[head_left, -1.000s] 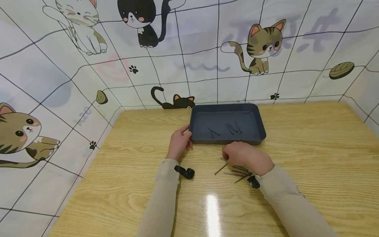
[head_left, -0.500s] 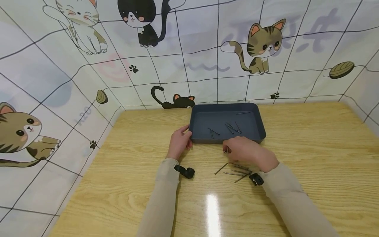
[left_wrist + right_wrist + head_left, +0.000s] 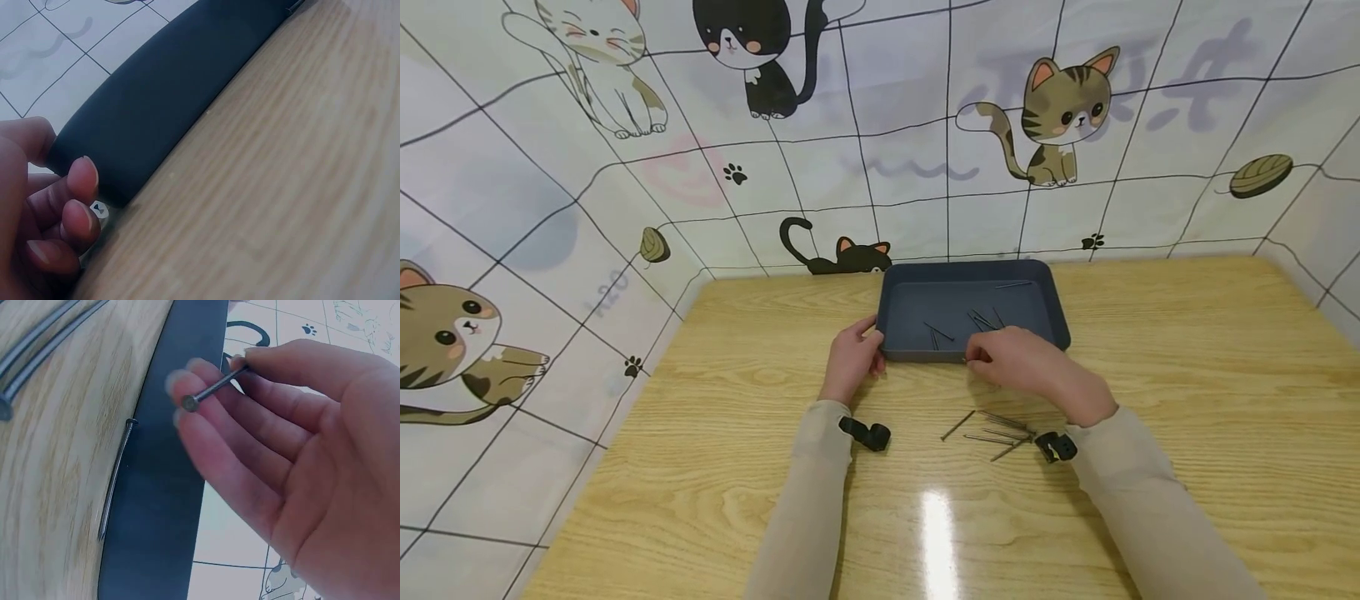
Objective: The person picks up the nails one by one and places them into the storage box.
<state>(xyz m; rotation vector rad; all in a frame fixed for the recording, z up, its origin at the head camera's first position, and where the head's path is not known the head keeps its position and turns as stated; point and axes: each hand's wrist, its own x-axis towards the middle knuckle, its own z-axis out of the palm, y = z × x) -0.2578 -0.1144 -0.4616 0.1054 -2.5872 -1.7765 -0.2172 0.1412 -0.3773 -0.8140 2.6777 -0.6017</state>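
Observation:
A dark blue-grey tray [image 3: 917,357] sits at the back of the table, with several nails [image 3: 938,332] lying inside. My left hand [image 3: 852,358] holds its front left corner; the left wrist view shows the fingers bent around the tray wall [image 3: 169,81]. Above the front rim, my right hand [image 3: 1030,367] pinches one nail [image 3: 219,386] between thumb and fingers, head pointing outward. A second nail [image 3: 115,481] lies on the wood along the foot of the tray's front wall. Closer to me, several more nails [image 3: 1000,435] form a loose pile.
A wood-grain table [image 3: 745,350] spreads under everything. Behind and to the left stands a wall covering [image 3: 910,167] printed with cats and grid lines. Black wrist cameras [image 3: 867,434] sit on both sleeves.
My right hand has risen from the nail pile with a nail and moved away from me to the tray's front rim. The left hand stays at the tray corner.

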